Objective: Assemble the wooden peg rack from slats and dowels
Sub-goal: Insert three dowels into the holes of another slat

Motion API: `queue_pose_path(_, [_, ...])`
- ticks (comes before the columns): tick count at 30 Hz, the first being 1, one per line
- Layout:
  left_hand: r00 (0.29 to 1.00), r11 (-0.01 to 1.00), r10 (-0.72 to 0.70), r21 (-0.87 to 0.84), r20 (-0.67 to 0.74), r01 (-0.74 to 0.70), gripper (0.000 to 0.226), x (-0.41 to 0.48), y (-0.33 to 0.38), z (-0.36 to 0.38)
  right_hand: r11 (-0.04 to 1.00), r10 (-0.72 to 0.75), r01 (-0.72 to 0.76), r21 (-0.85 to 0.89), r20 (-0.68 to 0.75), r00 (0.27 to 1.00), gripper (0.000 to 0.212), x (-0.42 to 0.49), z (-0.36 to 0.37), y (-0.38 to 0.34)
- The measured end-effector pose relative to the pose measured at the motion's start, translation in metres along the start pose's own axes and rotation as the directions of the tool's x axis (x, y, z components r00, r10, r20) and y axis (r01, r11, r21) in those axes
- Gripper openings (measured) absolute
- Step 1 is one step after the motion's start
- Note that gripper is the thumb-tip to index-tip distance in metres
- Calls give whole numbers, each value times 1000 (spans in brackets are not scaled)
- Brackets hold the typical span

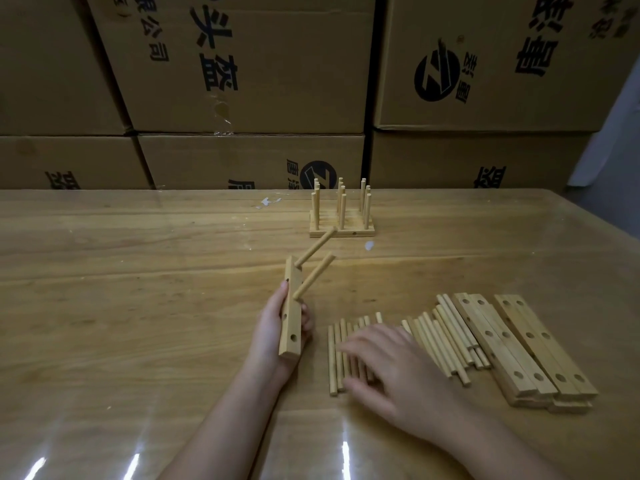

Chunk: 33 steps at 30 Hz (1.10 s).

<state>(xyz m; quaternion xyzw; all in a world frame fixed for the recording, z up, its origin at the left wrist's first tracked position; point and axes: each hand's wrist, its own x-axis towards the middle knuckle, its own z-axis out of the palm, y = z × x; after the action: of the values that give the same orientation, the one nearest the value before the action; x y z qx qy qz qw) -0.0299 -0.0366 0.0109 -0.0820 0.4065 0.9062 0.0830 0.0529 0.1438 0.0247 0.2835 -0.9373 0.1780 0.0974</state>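
Dowels (439,336), pale round sticks of light wood, lie side by side in a loose row at the lower centre and lower right of the frame, on a glossy wooden table (138,271). The right hand (391,368) lies palm down across the left part of that row, its fingers stretched out and slightly spread, touching the sticks without curling round any. Just right of the sticks is a stack of slats (526,344), flat pale strips, each drilled with round holes, laid at a slant.

Left of the row, near the middle of the frame, the left hand (273,327) grips one slat (291,320) held on end, thumb on its left edge and fingers wrapped behind. Two pegs (313,277) stick out of its upper holes, slanting up to the right; the lower holes are bare.

Farther back, above centre, a finished rack (341,220) stands on the table, its pegs upright in rows. Behind it, printed cardboard boxes (242,64) fill the upper frame.
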Motion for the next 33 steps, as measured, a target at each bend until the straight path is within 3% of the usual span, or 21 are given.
queue_pose_path(2, [1000, 1000, -11, -29, 6, 11, 27, 2, -1, 0, 998, -27, 35, -58, 130, 991, 57, 0, 7, -1])
queue_pose_path(5, [1000, 999, -21, -35, 17, 22, 21, 2, -2, 0, 993, -33, 52, -104, 176, 984, 62, 3, 12, 1])
queue_pose_path(11, [999, 998, -43, -38, 22, 44, 21, 0, -2, 3, 974, -121, 127, -186, 42, 992, 35, 5, 10, -1])
queue_pose_path(16, [998, 998, -61, -6, 33, 61, 25, -1, -1, 4, 969, -159, 162, -185, 30, 987, 18, 3, 8, -3])
queue_pose_path(21, [998, 998, -62, -5, 32, 62, 27, -3, 0, 5, 989, -126, 113, -98, -139, 982, 17, 4, 3, -7])
queue_pose_path(25, [998, 998, -56, -19, 29, 57, 28, -4, 0, 4, 1000, -1, -5, -21, -261, 965, 20, 4, -1, -5])
queue_pose_path(30, [998, 997, -66, -39, 23, 67, 31, -4, 1, 2, 956, 210, -100, 277, -403, 891, 13, 3, -7, -5])
queue_pose_path(33, [998, 997, -57, -42, 28, 58, 30, -4, 2, 2, 914, 232, -70, 399, -374, 898, 15, 3, -6, -5])
